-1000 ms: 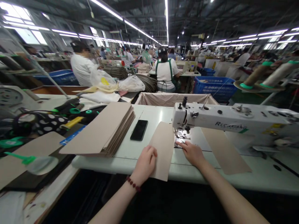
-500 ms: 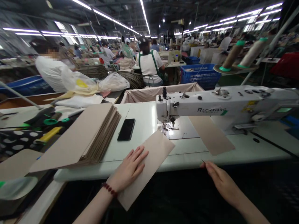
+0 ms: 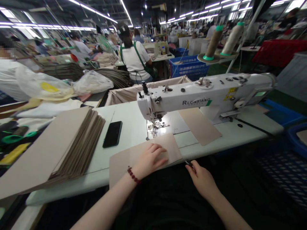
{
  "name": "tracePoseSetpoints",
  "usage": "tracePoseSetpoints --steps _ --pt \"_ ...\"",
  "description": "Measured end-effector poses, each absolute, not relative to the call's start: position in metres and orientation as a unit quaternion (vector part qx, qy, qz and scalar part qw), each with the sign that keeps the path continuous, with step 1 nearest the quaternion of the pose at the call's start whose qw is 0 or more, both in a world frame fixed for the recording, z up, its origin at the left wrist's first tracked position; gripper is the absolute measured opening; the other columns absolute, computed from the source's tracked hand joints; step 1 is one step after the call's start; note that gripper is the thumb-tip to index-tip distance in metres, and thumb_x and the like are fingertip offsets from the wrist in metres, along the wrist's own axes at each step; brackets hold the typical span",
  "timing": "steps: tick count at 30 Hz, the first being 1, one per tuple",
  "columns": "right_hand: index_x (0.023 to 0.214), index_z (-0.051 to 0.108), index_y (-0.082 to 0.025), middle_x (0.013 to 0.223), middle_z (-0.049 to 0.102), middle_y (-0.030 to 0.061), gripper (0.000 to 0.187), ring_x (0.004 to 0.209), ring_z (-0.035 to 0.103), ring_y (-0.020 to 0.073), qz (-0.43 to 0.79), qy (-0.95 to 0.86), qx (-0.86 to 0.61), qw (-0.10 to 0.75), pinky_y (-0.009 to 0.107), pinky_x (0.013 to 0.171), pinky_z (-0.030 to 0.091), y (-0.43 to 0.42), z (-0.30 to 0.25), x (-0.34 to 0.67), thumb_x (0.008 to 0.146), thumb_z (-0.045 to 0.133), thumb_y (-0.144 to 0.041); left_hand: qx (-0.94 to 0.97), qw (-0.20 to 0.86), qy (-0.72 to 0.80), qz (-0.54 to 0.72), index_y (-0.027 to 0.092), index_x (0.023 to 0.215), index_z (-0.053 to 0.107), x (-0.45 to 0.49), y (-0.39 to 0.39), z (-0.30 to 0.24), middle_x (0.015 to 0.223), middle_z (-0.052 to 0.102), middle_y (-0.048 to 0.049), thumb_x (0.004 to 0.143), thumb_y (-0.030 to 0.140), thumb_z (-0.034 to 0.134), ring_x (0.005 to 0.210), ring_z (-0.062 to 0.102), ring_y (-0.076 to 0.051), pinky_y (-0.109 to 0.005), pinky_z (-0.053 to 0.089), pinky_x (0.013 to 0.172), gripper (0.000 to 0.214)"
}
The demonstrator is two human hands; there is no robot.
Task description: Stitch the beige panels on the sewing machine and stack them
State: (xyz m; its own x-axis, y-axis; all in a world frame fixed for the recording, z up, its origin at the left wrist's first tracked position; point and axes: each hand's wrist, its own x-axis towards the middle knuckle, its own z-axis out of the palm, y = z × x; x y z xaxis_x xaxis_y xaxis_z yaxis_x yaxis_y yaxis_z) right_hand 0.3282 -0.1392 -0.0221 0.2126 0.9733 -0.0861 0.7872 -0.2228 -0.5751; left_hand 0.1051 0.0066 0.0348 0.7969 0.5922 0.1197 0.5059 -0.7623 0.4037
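Observation:
My left hand (image 3: 150,161), with a dark red bead bracelet at the wrist, lies on a beige fabric panel (image 3: 122,159) with its fingers slightly spread. The panel rests at the table's front edge, just before the needle area of a white sewing machine (image 3: 172,103). Beside the panel's right corner, my right hand (image 3: 202,179) is closed around a small dark pointed tool (image 3: 189,164); its exact kind is hard to make out. A second beige panel (image 3: 200,126) lies under the machine arm, to the right of the needle.
A thick stack of beige panels (image 3: 69,137) stands at the left, with a black phone (image 3: 112,134) beside it. Behind the table is a cloth-lined bin (image 3: 124,94). Thread cones (image 3: 213,43) rise at the right. A person in a green apron (image 3: 135,59) sits ahead.
The beige panel under my left hand has turned to lie more along the table edge. My right hand has come closer to it with the tool. The whole view has swung rightward.

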Motion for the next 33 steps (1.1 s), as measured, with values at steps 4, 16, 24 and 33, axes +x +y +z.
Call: tracePoseSetpoints --steps 4,16,24,33 --pt "0.088 0.049 -0.023 0.071 0.065 -0.0007 0.022 0.064 0.064 0.0186 0.208 -0.598 -0.746 0.207 0.026 0.052 0.029 -0.134 -0.020 0.323 0.098 0.035 -0.038 0.907 0.184 0.337 0.171 0.023 0.111 0.058 0.150 -0.031 0.014 0.105 0.056 -0.0058 0.092 0.030 0.056 0.100 0.051 -0.021 -0.037 0.046 0.089 0.020" --pt "0.088 0.050 -0.022 0.073 0.067 0.0003 0.024 0.063 0.064 0.0180 0.188 -0.629 -0.729 0.193 0.025 0.053 0.030 -0.121 -0.019 0.318 0.099 0.035 -0.037 0.878 0.178 0.407 0.178 0.019 0.086 0.054 0.170 -0.040 0.000 0.088 0.052 -0.0044 0.090 0.018 0.051 0.087 0.053 -0.021 -0.037 0.046 0.080 0.005" --pt "0.090 0.052 -0.021 0.073 0.067 0.0019 0.025 0.063 0.064 0.0186 0.175 -0.626 -0.736 0.188 0.026 0.052 0.028 -0.117 -0.019 0.310 0.099 0.035 -0.036 0.868 0.210 0.412 0.178 0.018 0.085 0.055 0.172 -0.040 0.001 0.088 0.054 -0.0043 0.090 0.020 0.052 0.087 0.054 -0.021 -0.037 0.046 0.080 0.006" --pt "0.087 0.052 -0.022 0.068 0.065 0.0012 0.029 0.062 0.063 0.0182 0.191 -0.595 -0.750 0.217 0.025 0.051 0.030 -0.121 -0.021 0.322 0.099 0.031 -0.038 0.896 0.285 0.318 0.123 0.021 0.067 0.061 0.126 -0.014 0.039 0.077 0.060 -0.0007 0.093 0.032 0.051 0.079 0.059 -0.015 -0.026 0.047 0.079 0.031"
